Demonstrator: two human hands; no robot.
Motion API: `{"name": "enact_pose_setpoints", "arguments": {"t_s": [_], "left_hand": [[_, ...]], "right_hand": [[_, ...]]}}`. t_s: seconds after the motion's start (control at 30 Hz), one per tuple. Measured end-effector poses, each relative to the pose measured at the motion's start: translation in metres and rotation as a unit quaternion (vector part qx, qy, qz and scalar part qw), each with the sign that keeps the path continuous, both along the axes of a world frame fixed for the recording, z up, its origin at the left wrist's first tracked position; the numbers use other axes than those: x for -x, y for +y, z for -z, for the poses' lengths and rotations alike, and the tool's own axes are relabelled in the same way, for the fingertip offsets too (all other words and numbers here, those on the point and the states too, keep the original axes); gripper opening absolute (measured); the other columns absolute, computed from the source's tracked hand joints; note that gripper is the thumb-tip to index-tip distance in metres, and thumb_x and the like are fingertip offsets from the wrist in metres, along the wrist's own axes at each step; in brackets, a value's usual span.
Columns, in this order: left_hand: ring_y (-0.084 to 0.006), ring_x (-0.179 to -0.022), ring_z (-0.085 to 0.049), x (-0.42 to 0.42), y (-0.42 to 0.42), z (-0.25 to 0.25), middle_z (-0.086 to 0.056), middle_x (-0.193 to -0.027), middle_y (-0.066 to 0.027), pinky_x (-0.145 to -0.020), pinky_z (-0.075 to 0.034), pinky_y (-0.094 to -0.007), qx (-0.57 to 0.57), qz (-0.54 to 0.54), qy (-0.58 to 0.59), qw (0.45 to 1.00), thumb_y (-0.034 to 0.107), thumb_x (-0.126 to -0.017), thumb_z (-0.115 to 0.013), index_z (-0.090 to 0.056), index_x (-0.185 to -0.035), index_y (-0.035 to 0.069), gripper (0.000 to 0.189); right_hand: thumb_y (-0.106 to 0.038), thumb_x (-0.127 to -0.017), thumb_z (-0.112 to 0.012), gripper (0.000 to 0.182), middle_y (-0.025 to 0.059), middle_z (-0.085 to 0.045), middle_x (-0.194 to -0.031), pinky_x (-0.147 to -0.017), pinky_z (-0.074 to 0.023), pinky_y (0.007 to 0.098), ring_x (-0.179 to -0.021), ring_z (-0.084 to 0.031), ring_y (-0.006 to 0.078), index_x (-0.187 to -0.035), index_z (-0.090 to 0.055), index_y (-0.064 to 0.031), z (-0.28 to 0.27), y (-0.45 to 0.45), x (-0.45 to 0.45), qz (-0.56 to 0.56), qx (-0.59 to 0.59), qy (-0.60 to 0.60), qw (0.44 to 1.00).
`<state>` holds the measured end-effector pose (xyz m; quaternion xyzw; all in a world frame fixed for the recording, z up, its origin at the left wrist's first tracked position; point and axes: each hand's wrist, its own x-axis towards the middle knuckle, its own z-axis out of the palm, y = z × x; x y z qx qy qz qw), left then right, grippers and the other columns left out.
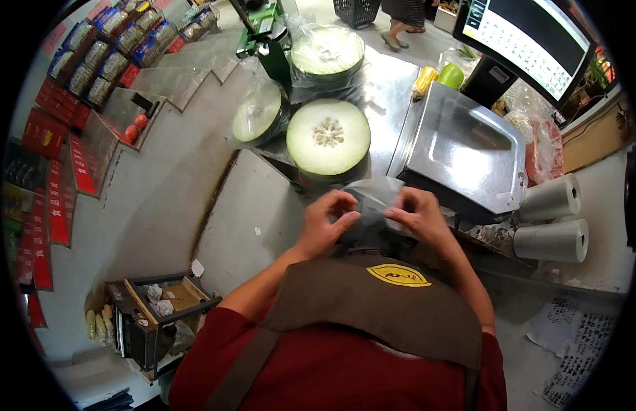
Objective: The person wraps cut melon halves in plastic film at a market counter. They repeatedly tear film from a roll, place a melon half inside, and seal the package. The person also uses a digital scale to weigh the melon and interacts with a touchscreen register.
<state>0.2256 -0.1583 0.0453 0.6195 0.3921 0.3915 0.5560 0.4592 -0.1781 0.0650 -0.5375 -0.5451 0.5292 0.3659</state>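
A clear plastic bag point(375, 192) is stretched between my hands in front of my chest, partly blurred. My left hand point(328, 222) pinches its left side with thumb and fingers. On the right side, my right hand point(419, 211) grips the film. Just beyond the bag lies a cut winter melon piece point(343, 149), its pale face up and seeds showing in the middle. Behind it is another winter melon piece point(310, 55) covered in clear film. A smaller wrapped melon piece point(252, 115) leans at the counter's left edge.
A weighing scale with a steel pan point(464, 149) stands to the right, below a screen point(533, 41). Two plastic bag rolls point(551, 240) lie beside it. Corn point(426, 81) and a green vegetable point(451, 76) rest behind the scale. A wooden-framed stand point(164, 300) is at lower left; a person's legs point(399, 32) show beyond the steel counter point(387, 92).
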Motion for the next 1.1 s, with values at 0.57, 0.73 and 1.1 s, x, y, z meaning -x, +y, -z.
{"name": "enact_pose_setpoints", "arguments": {"t_s": [0.57, 0.73, 1.1], "left_hand": [[-0.0186, -0.09, -0.064, 0.084, 0.019, 0.018, -0.062, -0.109, -0.0117, -0.083, -0.051, -0.0317, 0.367, -0.044, -0.239, 0.898, 0.026, -0.096, -0.054, -0.051, -0.11, 0.006, 0.024], [-0.0117, -0.09, -0.06, 0.086, 0.033, 0.028, -0.064, -0.101, -0.0037, -0.081, -0.049, -0.0284, 0.324, -0.089, -0.176, 0.925, 0.02, -0.097, -0.052, -0.055, -0.11, 0.004, 0.021], [-0.0122, -0.087, -0.063, 0.149, 0.022, 0.055, -0.062, -0.098, -0.0055, -0.079, -0.058, -0.0334, 0.377, -0.086, -0.535, 0.751, 0.02, -0.097, -0.05, -0.053, -0.108, 0.004, 0.02]], "right_hand": [[-0.008, -0.08, -0.073, 0.018, -0.004, -0.053, -0.065, -0.05, -0.04, 0.0211, -0.056, -0.049, 0.0045, -0.076, -0.055, -0.0062, 0.015, 0.089, 0.12, -0.167, 0.159, 0.057, 0.971], [-0.005, -0.078, -0.074, 0.021, -0.0017, -0.053, -0.064, -0.048, -0.0387, 0.0218, -0.057, -0.047, 0.0051, -0.074, -0.053, -0.0033, 0.02, 0.094, 0.146, -0.194, -0.028, -0.077, 0.978], [-0.01, -0.071, -0.069, 0.019, 0.0115, -0.06, -0.072, -0.06, -0.0466, 0.0388, -0.067, -0.058, 0.0326, -0.074, -0.051, -0.0055, 0.054, 0.125, 0.149, -0.167, -0.341, -0.353, 0.855]]}}
